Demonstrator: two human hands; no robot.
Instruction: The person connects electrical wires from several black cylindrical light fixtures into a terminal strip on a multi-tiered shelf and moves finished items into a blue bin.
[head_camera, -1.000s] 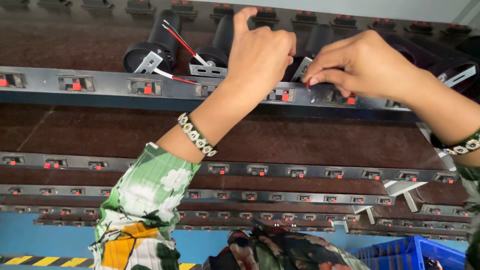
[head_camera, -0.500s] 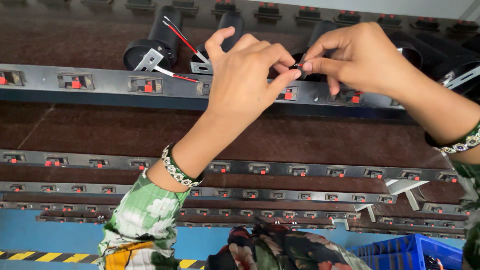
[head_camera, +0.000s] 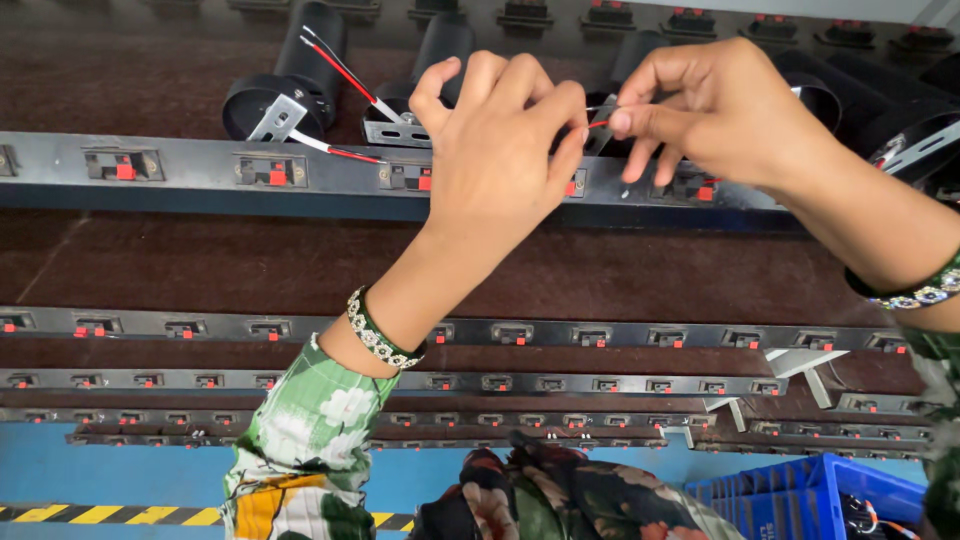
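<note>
My left hand and my right hand meet above a grey metal rail lined with red-and-black push connectors. Both pinch the thin red and white wire between their fingertips. The wire's far end is hidden behind my hands. Black cylindrical lamp bodies lie on the shelf behind the rail: one at the left with a metal bracket and a loose red and white wire pair, another beside it.
More grey rails with the same connectors run across the lower shelves. A loose metal bracket lies at the right. A blue plastic crate stands at the bottom right. Blue floor with yellow-black tape shows below.
My left hand has come down and to the right from the rail to meet my right hand, and both have closed on the thin wire.
</note>
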